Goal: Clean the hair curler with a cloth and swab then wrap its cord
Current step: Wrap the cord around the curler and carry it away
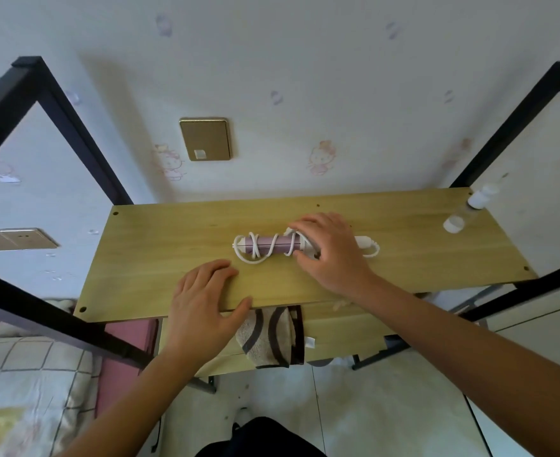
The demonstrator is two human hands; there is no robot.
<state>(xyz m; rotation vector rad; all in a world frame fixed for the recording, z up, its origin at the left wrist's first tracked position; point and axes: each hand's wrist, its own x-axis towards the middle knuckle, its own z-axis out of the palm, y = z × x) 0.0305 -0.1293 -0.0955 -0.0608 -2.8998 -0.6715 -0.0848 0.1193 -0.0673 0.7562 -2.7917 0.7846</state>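
A pink hair curler (272,249) lies sideways on the wooden shelf (159,252), with its white cord (255,250) looped around the barrel several times. My right hand (331,252) rests over the curler's right end, fingers curled around it. The white plug (366,244) sticks out to the right of that hand. My left hand (206,301) lies flat on the shelf's front edge, fingers apart, holding nothing. A brown-and-beige patterned cloth (272,338) hangs from the lower shelf under the front edge.
A clear bottle with white caps (466,212) lies at the shelf's far right corner. Black metal frame bars (74,133) rise on both sides. A bed with a checked cover (24,390) is at the lower left. The wall behind carries a gold switch plate (205,138).
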